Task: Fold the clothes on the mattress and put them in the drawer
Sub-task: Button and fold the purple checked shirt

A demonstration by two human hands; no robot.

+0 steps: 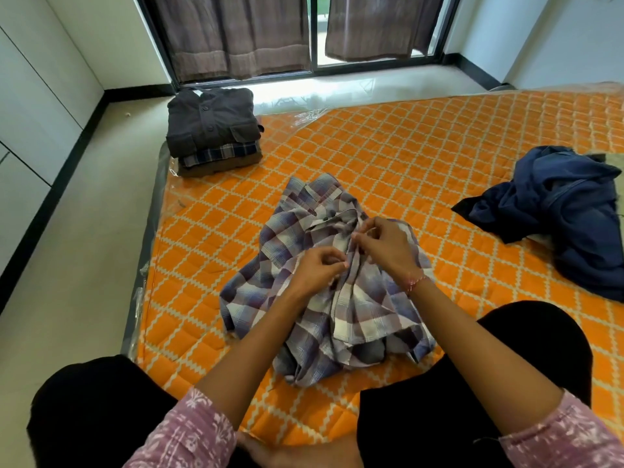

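A grey and purple plaid shirt (297, 231) lies rumpled, collar away from me, in the middle of the orange quilted mattress (422, 143). My left hand (317, 268) pinches the shirt's front edge near its middle. Just beyond it, my right hand (381, 244) pinches the facing front edge, so both hands meet at the button line. A stack of folded clothes (212, 126), topped by a dark button shirt, sits at the mattress's far left corner. An unfolded navy blue garment (557, 211) lies crumpled at the right. No drawer is in view.
My knees in black trousers frame the shirt at the bottom. Bare pale floor (101, 231) runs along the mattress's left side to white cabinet doors (30, 113). A curtained glass door (270, 35) stands at the back.
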